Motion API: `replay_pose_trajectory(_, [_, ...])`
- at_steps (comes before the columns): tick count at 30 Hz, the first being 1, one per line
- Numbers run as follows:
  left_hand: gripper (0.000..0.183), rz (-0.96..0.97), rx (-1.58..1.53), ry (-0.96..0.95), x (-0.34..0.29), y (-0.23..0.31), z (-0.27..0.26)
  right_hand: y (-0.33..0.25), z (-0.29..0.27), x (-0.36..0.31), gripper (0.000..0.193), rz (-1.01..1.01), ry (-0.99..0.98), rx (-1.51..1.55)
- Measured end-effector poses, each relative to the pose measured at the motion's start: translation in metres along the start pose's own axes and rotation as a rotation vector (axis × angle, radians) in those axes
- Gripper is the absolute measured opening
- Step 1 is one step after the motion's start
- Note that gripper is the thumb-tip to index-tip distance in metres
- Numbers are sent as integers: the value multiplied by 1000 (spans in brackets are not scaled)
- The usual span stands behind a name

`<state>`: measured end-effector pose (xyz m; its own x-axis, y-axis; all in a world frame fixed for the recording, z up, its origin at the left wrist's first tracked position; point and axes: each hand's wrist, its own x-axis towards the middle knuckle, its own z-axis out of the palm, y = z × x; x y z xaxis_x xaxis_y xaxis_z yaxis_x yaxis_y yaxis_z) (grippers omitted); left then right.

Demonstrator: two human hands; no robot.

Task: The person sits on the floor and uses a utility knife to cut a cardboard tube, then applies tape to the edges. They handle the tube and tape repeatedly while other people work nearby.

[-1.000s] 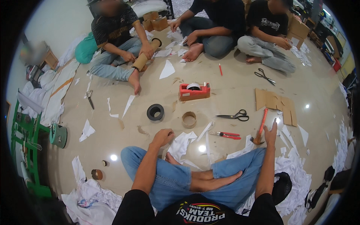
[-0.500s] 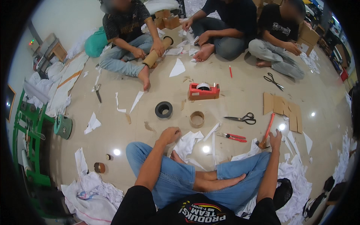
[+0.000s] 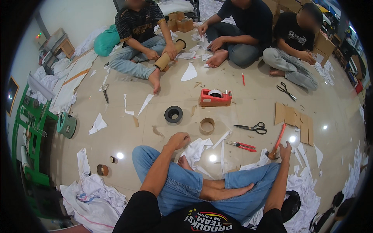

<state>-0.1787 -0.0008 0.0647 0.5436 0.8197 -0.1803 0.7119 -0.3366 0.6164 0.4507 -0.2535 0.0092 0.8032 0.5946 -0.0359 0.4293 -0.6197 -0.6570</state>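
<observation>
My left hand hangs loosely curled beside my left knee, its fingers together and nothing showing in them. Just right of it lies a crumpled white cloth on the floor. Over by my right knee, my right hand is held with thumb and fingers apart, empty. Close to its left side is a red-handled hammer with a brownish head, apart from the fingers. Between the two hands lie a red-handled cutter or pliers-like tool and black scissors.
Ahead are a red tape dispenser, a black tape roll, a brown tape roll and flattened cardboard. Three people sit opposite; one holds a cardboard tube. White scraps heap at both sides; a green metal frame stands left.
The whole view has shifted slightly, so the far scene sits a little lower and to the right. My hands keep nearly the same pose; nothing has been picked up.
</observation>
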Motion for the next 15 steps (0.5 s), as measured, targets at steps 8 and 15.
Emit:
replay_pose_trajectory(8, [26, 30, 13, 5, 2, -6, 3, -10, 0, -9, 80, 20, 44, -3])
replay_pose_trajectory(15, [26, 32, 6, 3, 7, -2, 7, 9, -11, 5, 49, -28, -41, 164])
